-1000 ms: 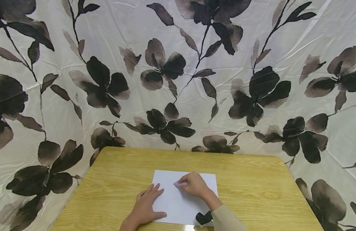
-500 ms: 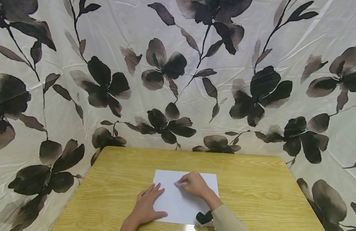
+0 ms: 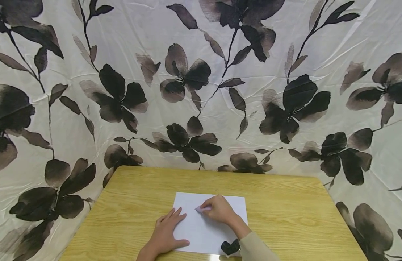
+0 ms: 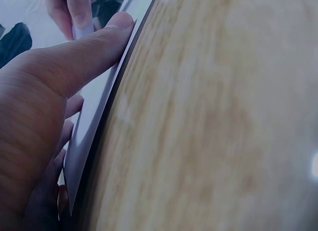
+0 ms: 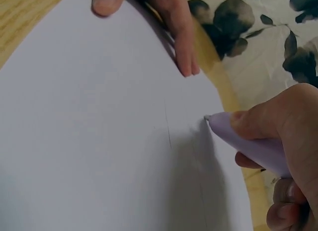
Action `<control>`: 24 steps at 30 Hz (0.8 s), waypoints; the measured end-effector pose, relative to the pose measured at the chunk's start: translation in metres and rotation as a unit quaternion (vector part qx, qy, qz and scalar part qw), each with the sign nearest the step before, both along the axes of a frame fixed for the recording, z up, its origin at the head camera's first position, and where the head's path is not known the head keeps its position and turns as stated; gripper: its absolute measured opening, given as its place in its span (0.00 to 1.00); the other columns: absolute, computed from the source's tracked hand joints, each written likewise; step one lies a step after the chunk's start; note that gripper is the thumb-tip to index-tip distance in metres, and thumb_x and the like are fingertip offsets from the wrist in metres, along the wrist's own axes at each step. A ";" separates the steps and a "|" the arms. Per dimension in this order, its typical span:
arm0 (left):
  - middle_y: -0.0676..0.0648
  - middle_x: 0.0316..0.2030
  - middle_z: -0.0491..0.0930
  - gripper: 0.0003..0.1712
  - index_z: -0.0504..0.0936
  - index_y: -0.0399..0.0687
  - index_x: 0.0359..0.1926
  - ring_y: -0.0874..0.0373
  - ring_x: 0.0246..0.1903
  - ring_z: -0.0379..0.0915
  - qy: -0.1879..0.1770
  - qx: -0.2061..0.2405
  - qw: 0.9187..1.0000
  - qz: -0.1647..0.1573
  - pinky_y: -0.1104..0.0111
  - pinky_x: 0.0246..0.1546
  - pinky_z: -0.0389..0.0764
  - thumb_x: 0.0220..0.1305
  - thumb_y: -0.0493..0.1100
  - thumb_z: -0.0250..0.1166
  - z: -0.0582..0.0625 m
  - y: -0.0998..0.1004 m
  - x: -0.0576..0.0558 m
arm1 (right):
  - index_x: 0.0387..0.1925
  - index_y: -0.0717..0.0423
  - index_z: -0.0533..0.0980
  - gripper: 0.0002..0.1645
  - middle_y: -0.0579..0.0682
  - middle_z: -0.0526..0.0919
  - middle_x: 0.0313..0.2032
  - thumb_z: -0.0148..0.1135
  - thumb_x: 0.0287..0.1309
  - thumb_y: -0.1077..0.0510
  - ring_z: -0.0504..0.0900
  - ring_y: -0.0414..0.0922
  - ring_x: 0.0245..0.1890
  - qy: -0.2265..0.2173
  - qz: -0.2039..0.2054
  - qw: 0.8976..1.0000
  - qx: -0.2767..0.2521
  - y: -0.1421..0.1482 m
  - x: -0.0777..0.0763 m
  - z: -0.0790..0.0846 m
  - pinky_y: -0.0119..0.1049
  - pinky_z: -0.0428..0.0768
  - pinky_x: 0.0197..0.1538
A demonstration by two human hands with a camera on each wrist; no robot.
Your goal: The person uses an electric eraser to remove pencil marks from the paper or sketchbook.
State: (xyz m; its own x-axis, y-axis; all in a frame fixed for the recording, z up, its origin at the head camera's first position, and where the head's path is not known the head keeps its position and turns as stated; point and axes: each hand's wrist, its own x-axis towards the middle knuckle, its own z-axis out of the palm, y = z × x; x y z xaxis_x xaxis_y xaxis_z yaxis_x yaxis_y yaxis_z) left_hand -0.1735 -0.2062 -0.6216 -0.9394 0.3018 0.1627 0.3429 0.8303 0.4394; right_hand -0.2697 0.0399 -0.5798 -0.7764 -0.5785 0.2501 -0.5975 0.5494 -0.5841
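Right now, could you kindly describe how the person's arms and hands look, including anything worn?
The left hand and right hand wear no gloves. A plain beige sleeve covers the right forearm; none shows on the left. A black object appears beside the sleeve's edge; I cannot tell whether it is worn.

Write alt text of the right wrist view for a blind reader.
Right hand holds a pale purple, tapered pen-like tool, its tip at a white paper sheet with thin lines. The left hand touches the sheet on a yellow wood-grain table.
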 end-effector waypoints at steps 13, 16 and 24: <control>0.45 0.69 0.64 0.54 0.74 0.51 0.65 0.42 0.69 0.53 0.010 0.003 1.000 -0.001 0.40 0.56 0.54 0.41 0.78 0.67 -0.001 0.000 0.000 | 0.32 0.49 0.88 0.07 0.36 0.87 0.32 0.70 0.50 0.62 0.83 0.34 0.36 0.003 0.000 1.000 0.001 -0.001 0.000 -0.001 0.32 0.80 0.39; 0.45 0.70 0.63 0.55 0.73 0.52 0.66 0.42 0.70 0.52 -0.001 0.001 1.000 0.001 0.40 0.57 0.53 0.41 0.78 0.66 -0.001 0.000 0.000 | 0.32 0.49 0.88 0.07 0.37 0.87 0.32 0.70 0.51 0.62 0.83 0.33 0.36 0.002 0.004 1.000 -0.001 -0.001 0.001 -0.002 0.31 0.80 0.39; 0.46 0.70 0.62 0.55 0.72 0.52 0.66 0.43 0.70 0.51 -0.013 -0.005 1.000 0.004 0.40 0.58 0.53 0.41 0.77 0.67 0.000 -0.001 0.001 | 0.32 0.48 0.88 0.08 0.36 0.86 0.32 0.70 0.50 0.63 0.83 0.33 0.36 0.002 0.003 1.000 0.001 -0.004 0.000 -0.002 0.30 0.79 0.39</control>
State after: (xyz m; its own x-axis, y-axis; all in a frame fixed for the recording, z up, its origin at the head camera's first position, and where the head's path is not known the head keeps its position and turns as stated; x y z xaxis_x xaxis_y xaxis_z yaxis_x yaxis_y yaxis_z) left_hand -0.1726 -0.2067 -0.6220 -0.9455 0.2962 0.1348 0.3250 0.8372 0.4397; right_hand -0.2695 0.0361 -0.5816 -0.7715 -0.5843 0.2518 -0.6033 0.5462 -0.5811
